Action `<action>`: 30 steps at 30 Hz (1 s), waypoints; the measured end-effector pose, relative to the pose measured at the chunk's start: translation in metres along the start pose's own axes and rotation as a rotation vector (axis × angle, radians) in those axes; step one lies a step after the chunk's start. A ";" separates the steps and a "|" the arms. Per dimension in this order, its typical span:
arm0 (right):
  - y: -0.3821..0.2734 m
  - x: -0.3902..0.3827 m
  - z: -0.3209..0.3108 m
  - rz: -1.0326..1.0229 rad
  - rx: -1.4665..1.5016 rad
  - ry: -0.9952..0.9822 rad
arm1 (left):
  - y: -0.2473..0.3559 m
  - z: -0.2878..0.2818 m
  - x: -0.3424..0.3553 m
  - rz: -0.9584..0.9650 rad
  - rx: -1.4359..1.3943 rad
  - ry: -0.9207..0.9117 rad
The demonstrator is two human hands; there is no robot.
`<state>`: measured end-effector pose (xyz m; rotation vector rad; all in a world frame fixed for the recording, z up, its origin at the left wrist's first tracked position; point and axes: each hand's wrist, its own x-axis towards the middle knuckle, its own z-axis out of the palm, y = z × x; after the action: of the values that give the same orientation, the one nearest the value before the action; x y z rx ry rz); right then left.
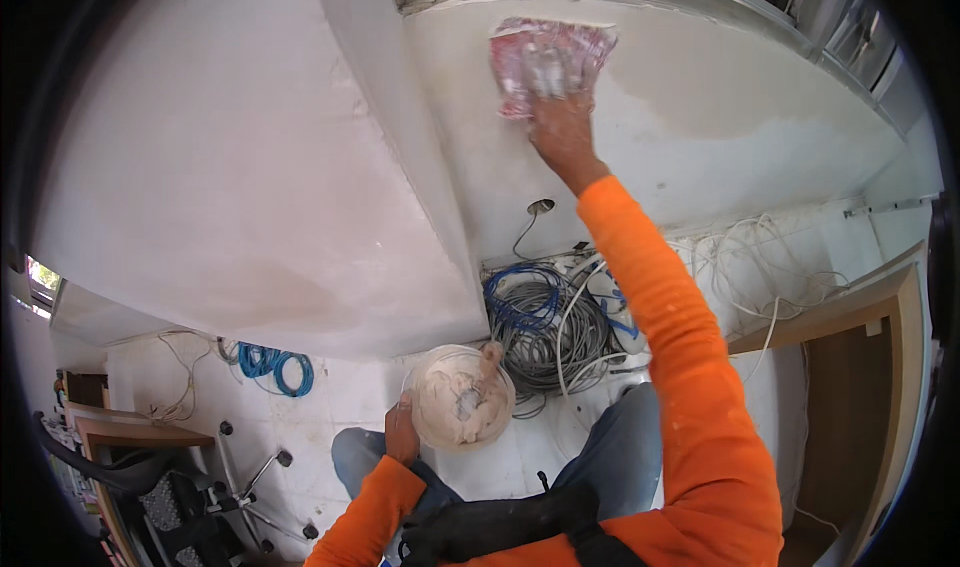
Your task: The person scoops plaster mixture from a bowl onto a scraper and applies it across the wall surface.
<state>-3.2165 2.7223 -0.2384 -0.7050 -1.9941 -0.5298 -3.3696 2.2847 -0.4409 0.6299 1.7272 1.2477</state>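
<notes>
My right hand (555, 92), smeared white and blurred, is closed on a flat red-and-white sheet (512, 57), pressing it to the white wall (640, 117) below the window frame. Whether the sheet is cloth, paper or plastic cannot be made out. Low between my knees, my left hand (402, 431) grips the left side of a round pale bucket (418, 422). Inside lies thick pinkish-beige putty (460, 392), and a tool handle (490, 359) coated in it leans at the far rim.
Coiled grey cables (560, 337) and blue cables (522, 297) lie beyond the bucket, by the wall's foot. A wall hole (541, 207) has a cable coming out. A thick wall column (250, 167) projects at left. An office chair (180, 497) stands lower left, wooden furniture (905, 337) at right.
</notes>
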 end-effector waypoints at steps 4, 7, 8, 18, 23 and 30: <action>-0.021 -0.064 0.057 0.038 0.005 -0.049 | 0.012 0.002 0.000 0.076 0.016 -0.057; -0.028 -0.159 0.059 0.098 0.159 -0.307 | 0.011 0.005 0.004 0.178 0.190 -0.044; -0.033 -0.178 0.046 0.099 0.182 -0.402 | 0.013 0.005 0.001 0.238 0.305 0.004; 0.025 0.015 -0.063 0.413 0.345 0.363 | 0.010 0.016 0.000 0.096 -0.120 0.003; -0.060 0.029 -0.019 0.298 0.221 0.179 | 0.012 0.017 -0.004 0.211 0.117 0.064; -0.058 -0.064 -0.011 0.152 0.319 -0.104 | 0.006 0.024 0.003 0.067 -0.157 0.083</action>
<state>-3.2221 2.6549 -0.2934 -0.6875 -2.0394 -0.0819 -3.3505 2.3010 -0.4386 0.5541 1.6672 1.4583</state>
